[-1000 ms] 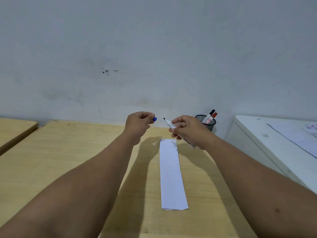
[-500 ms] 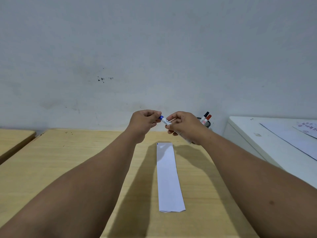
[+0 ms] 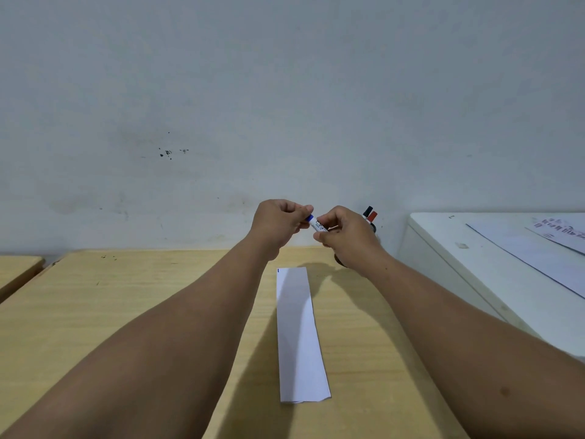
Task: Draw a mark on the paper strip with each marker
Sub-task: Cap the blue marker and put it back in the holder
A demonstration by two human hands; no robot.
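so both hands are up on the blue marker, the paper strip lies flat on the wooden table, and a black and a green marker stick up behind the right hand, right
Not quite. In the head view the markers behind the right hand are black and red, not green. The rest holds: the left hand and right hand meet on the blue marker, and the paper strip lies flat on the wooden table.

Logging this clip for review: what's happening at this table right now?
A person holds a blue marker up over the wooden table: the right hand grips the barrel and the left hand holds the blue cap at its tip. The paper strip lies flat below, with a small blue mark at its far left corner. A black marker and a red marker stand in a holder behind the right hand.
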